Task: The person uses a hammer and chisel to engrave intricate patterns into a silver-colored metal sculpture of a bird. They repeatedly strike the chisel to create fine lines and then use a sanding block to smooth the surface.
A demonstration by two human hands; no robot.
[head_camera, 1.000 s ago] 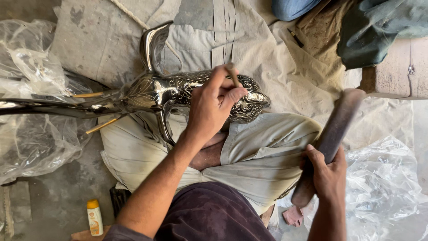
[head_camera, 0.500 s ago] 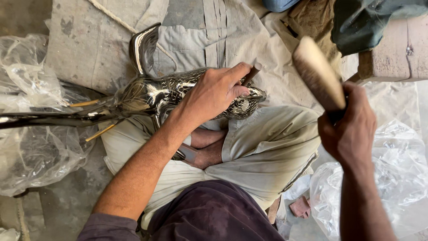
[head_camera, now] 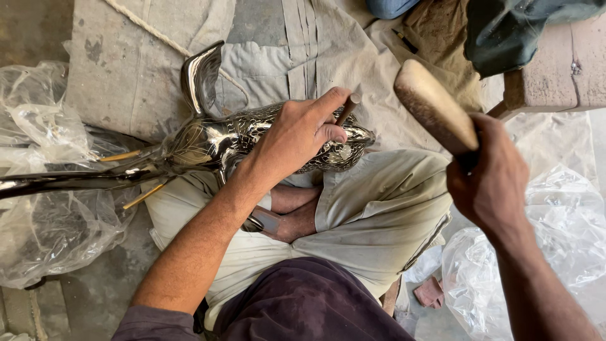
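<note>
A shiny silver metal figure (head_camera: pixel 227 136) with an engraved body and an upright fin lies across my lap. My left hand (head_camera: pixel 297 136) rests on its patterned end and grips a thin dark punch (head_camera: pixel 348 108) upright against the metal. My right hand (head_camera: pixel 492 180) is raised to the right, closed around a wooden mallet (head_camera: pixel 435 104) whose pale rounded head points up and left, above and to the right of the punch. I sit cross-legged in light trousers, with a bare foot under the figure.
Crumpled clear plastic sheets lie at the left (head_camera: pixel 50 215) and lower right (head_camera: pixel 536 259). A beige cloth (head_camera: pixel 328 38) covers the ground ahead. A stone block (head_camera: pixel 555 69) with dark cloth on it stands at the upper right. A rope (head_camera: pixel 145 25) crosses the concrete slab.
My right hand rose from low beside my knee and swung the mallet up toward the punch. My left hand stayed on the figure and holds the punch more upright.
</note>
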